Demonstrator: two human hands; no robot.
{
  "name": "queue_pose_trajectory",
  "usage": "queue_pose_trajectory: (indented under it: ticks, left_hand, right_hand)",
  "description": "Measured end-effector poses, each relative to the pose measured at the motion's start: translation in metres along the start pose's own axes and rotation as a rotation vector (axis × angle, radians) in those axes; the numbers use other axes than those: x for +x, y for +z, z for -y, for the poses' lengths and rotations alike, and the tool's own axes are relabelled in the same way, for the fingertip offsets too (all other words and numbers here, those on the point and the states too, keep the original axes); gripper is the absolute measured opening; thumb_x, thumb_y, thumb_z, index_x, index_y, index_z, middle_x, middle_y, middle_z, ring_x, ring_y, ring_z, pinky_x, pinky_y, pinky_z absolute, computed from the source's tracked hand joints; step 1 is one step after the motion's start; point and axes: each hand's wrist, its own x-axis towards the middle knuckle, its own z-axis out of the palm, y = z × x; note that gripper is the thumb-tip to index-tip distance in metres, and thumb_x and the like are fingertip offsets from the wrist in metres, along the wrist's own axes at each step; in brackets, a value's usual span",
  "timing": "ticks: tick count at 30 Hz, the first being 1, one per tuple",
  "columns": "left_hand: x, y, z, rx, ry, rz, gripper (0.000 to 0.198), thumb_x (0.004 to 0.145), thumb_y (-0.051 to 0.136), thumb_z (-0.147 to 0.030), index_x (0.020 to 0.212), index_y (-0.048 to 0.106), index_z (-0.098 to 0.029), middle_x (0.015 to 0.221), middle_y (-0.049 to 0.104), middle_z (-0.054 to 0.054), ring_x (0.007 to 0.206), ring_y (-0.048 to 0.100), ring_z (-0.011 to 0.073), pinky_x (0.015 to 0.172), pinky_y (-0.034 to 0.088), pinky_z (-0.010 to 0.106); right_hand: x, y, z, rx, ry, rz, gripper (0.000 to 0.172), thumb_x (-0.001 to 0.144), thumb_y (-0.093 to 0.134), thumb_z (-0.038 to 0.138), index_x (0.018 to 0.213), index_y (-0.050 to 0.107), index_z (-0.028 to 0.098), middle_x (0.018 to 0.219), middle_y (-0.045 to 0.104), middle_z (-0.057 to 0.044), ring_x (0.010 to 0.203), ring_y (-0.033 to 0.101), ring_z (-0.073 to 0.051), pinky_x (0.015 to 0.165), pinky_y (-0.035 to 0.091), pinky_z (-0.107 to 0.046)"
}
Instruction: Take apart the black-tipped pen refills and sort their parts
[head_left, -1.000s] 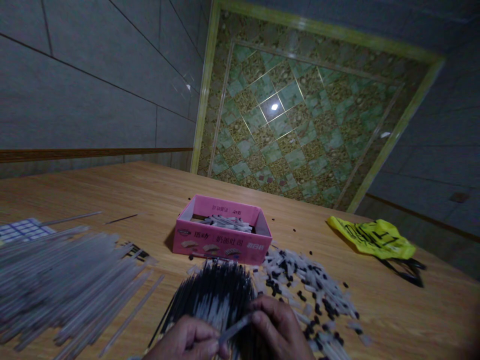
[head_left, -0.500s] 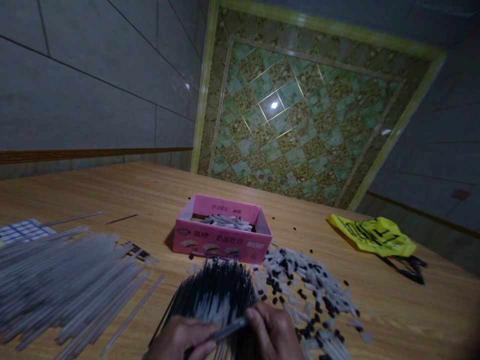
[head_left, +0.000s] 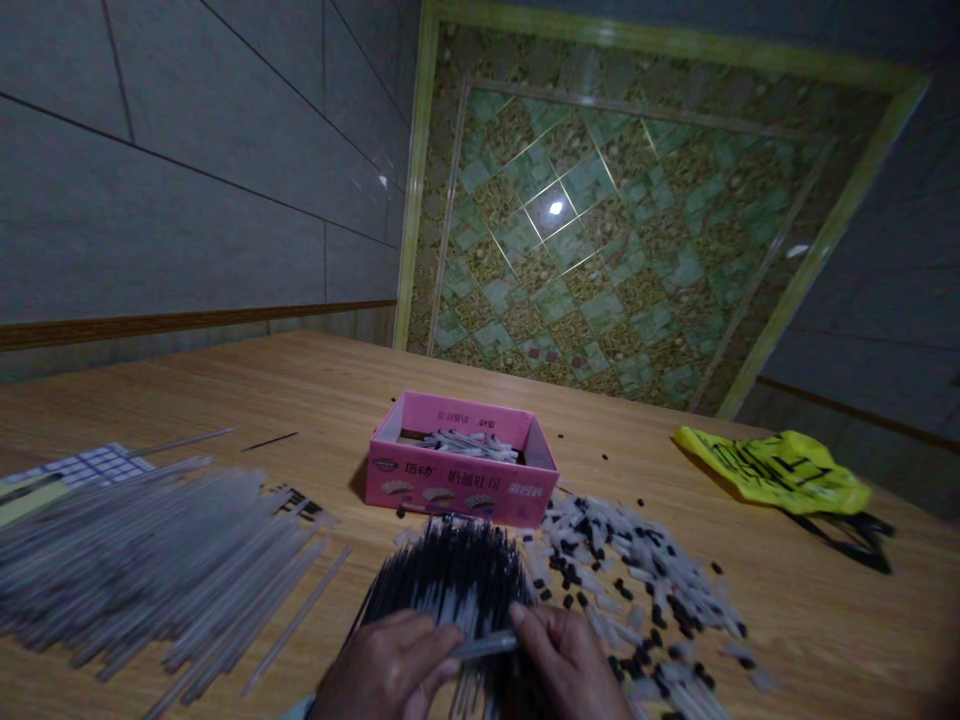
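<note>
Here, at the near edge of the worktop (head_left: 247, 385), left hand (head_left: 390, 668) and right hand (head_left: 568, 668) pinch a thin clear tube (head_left: 484, 646) by its ends; likely light, stiff, slippery.

- The counter (head_left: 225, 390) is showing matt wood grain.
- The pink box (head_left: 463, 485) is looking like printed cardboard.
- The yellow bag (head_left: 780, 470) is looking like thin crinkled plastic.
- The floor tiles (head_left: 600, 210) are shining glossy.
</note>
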Motion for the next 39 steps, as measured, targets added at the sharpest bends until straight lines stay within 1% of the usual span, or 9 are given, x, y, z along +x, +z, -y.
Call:
queue_pose_trajectory:
  ticks: [5, 8, 12, 18, 22, 27, 31, 35, 39]
  left_hand:
    - [0.016, -0.034, 0.012, 0.417, -0.233, -0.144, 0.028, 0.086, 0.039, -0.031, 0.100, 0.062, -0.023, 0.097, 0.062, 0.008, 0.093, 0.056, 0.0237, 0.080, 0.045, 0.035]
    - [0.019, -0.049, 0.030, 0.723, -0.484, -0.070, 0.023, 0.079, 0.044, -0.019, 0.096, 0.059, -0.015, 0.097, 0.060, 0.013, 0.092, 0.057, 0.0262, 0.073, 0.044, 0.035]
    - [0.016, -0.053, 0.042, 0.734, -0.594, 0.105, 0.025, 0.078, 0.039, -0.010, 0.094, 0.058, -0.012, 0.090, 0.065, 0.014, 0.080, 0.065, 0.0251, 0.065, 0.044, 0.033]
    - [0.014, -0.042, 0.041, 0.719, -0.581, 0.126, 0.028, 0.076, 0.036, -0.003, 0.087, 0.060, -0.010, 0.082, 0.069, 0.017, 0.079, 0.066, 0.0285, 0.068, 0.045, 0.037]
    - [0.016, -0.036, 0.045, 0.565, -0.419, -0.021, 0.032, 0.082, 0.031, -0.008, 0.094, 0.060, -0.011, 0.089, 0.066, 0.016, 0.084, 0.064, 0.0244, 0.075, 0.046, 0.035]
    - [0.018, -0.033, 0.031, 0.134, -0.252, -0.257, 0.022, 0.088, 0.035, -0.026, 0.100, 0.053, -0.021, 0.088, 0.066, 0.006, 0.084, 0.063, 0.0190, 0.076, 0.046, 0.027]
    - [0.017, -0.023, 0.018, -0.187, -0.274, -0.198, 0.025, 0.088, 0.035, -0.033, 0.106, 0.048, -0.022, 0.057, 0.062, -0.003, 0.053, 0.060, 0.0162, 0.058, 0.045, 0.025]
    - [0.016, -0.012, 0.013, -0.459, -0.347, -0.142, 0.021, 0.084, 0.043, -0.032, 0.102, 0.048, -0.023, 0.067, 0.068, 0.000, 0.060, 0.064, 0.0164, 0.064, 0.047, 0.026]
    - [0.017, -0.006, 0.016, -0.787, -0.453, -0.078, 0.032, 0.079, 0.051, -0.026, 0.109, 0.042, -0.021, 0.079, 0.067, 0.003, 0.070, 0.066, 0.0184, 0.068, 0.049, 0.031]
  right_hand:
    - [0.006, -0.021, 0.010, 0.229, -0.042, -0.254, 0.041, 0.075, 0.056, 0.054, 0.055, 0.048, 0.018, 0.052, 0.038, 0.005, 0.049, 0.034, -0.010, 0.045, 0.029, -0.022]
    - [0.011, -0.035, 0.023, 0.350, -0.025, -0.400, 0.031, 0.072, 0.062, 0.049, 0.069, 0.059, 0.018, 0.051, 0.046, 0.005, 0.045, 0.038, -0.010, 0.041, 0.031, -0.021]
    - [0.037, -0.051, 0.039, 0.326, -0.180, -0.485, 0.032, 0.071, 0.066, 0.041, 0.090, 0.064, 0.016, 0.065, 0.059, 0.000, 0.054, 0.050, -0.013, 0.048, 0.041, -0.023]
    - [0.102, -0.060, 0.059, 0.243, -0.264, -0.449, 0.029, 0.073, 0.060, 0.040, 0.083, 0.064, 0.012, 0.065, 0.063, -0.002, 0.053, 0.054, -0.012, 0.051, 0.045, -0.025]
    - [0.121, -0.060, 0.068, 0.122, -0.245, -0.405, 0.037, 0.071, 0.059, 0.042, 0.088, 0.063, 0.010, 0.058, 0.064, -0.004, 0.047, 0.057, -0.015, 0.046, 0.044, -0.027]
    - [0.092, -0.059, 0.052, -0.148, -0.240, -0.374, 0.028, 0.076, 0.051, 0.036, 0.082, 0.064, 0.013, 0.068, 0.067, -0.007, 0.056, 0.058, -0.017, 0.051, 0.041, -0.026]
    - [0.056, -0.050, 0.023, -0.378, -0.163, -0.212, 0.011, 0.065, 0.056, 0.019, 0.067, 0.066, 0.016, 0.064, 0.067, -0.003, 0.061, 0.058, -0.018, 0.057, 0.040, -0.025]
    - [0.031, -0.042, 0.002, -0.532, -0.062, -0.078, 0.007, 0.059, 0.059, 0.015, 0.060, 0.065, 0.017, 0.060, 0.065, -0.001, 0.062, 0.058, -0.017, 0.057, 0.038, -0.023]
    - [0.015, -0.037, 0.009, -0.674, -0.030, 0.030, 0.009, 0.057, 0.062, 0.016, 0.064, 0.066, 0.018, 0.063, 0.065, -0.001, 0.064, 0.057, -0.017, 0.054, 0.034, -0.022]
